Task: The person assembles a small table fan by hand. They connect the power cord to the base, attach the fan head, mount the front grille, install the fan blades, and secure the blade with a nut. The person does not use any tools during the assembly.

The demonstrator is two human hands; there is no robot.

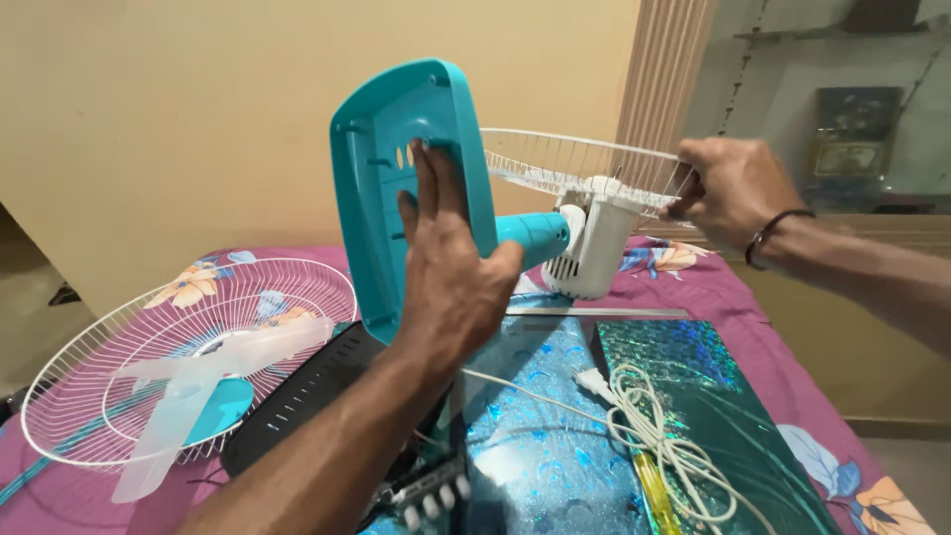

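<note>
Holding a table fan on its side above a bed, the left hand presses flat, fingers spread open, against the underside of the teal base, which stands upright at centre. The right hand grips the rim of the white wire rear guard at far right, fingers curled closed around it, beside the white motor housing. Near left lie a loose front grille and translucent blade; near right, a coiled white cord rests on shiny green-blue wrapped boxes
</note>
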